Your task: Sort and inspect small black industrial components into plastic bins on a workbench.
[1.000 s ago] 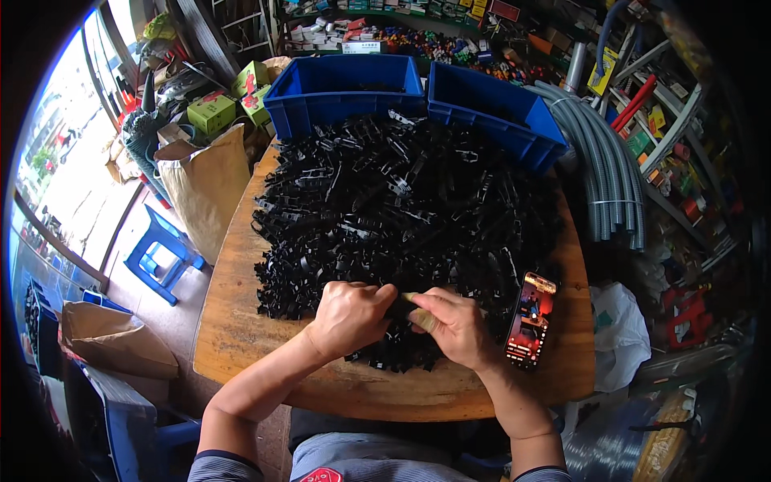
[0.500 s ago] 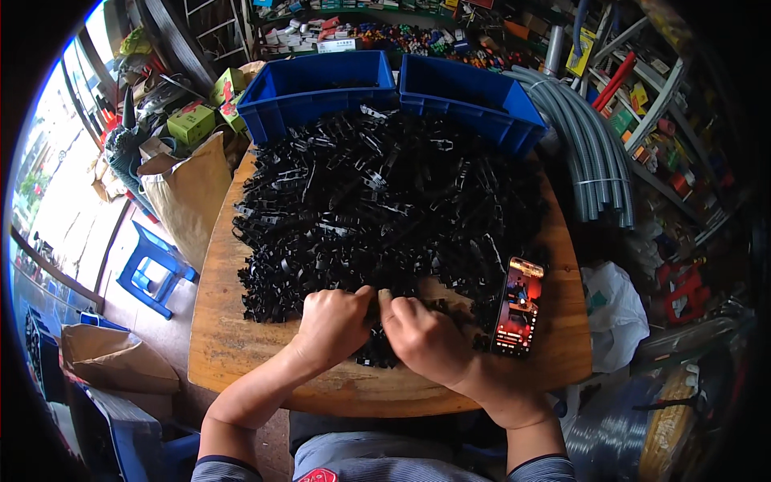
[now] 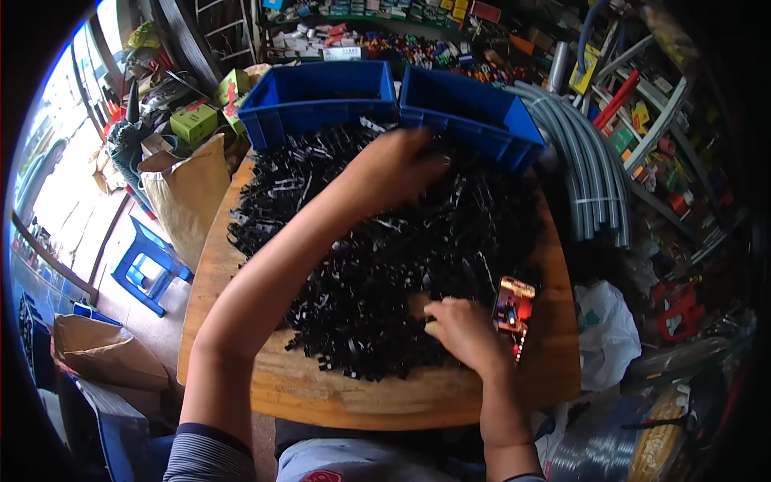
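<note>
A wide heap of small black plastic parts, some of them long linked strips, covers the middle of the wooden table. My left hand is stretched out over the far side of the heap, just in front of the blue bins. Motion smears its fingers, so their grip does not show. Low over the near right part of the heap, my right hand has its fingers curled with thumb and forefinger close together. Whatever lies between them cannot be made out.
Two blue plastic bins, a left one and a right one, stand behind the heap. A lit phone lies right of my right hand. Around the table are a brown paper sack, a blue stool, grey hoses and a white bag.
My hands were together at the heap's near edge. The left has swung far forward over the heap; the right has moved a little right, towards the phone.
</note>
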Demonstrator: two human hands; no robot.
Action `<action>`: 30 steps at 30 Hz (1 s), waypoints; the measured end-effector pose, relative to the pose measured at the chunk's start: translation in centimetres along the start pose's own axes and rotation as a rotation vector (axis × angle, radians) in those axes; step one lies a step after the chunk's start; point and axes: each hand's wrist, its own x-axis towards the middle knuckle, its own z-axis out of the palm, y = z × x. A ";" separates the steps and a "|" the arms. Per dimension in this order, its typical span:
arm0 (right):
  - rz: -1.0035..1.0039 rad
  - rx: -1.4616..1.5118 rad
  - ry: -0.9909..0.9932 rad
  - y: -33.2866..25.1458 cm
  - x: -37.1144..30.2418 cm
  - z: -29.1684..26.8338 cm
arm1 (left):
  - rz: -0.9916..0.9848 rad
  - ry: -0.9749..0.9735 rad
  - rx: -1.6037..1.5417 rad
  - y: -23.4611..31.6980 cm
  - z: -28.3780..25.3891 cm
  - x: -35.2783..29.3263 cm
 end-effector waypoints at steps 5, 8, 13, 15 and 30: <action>0.056 0.018 -0.083 -0.1 0.9 0.7 | 0.349 0.424 0.288 0.9 -1.2 11.7; 0.081 -0.054 -0.065 0.8 0.4 0.3 | 0.178 0.034 0.862 -0.5 1.2 8.2; 0.013 -0.034 0.059 0.6 1.2 1.1 | 0.003 -0.009 0.942 -8.0 6.7 -1.3; -0.006 -0.025 0.086 1.1 1.5 1.4 | 0.028 0.048 0.782 -8.2 7.1 -2.3; -0.097 0.909 0.461 -3.1 2.3 0.3 | 0.021 0.169 -0.348 -5.0 5.0 -15.3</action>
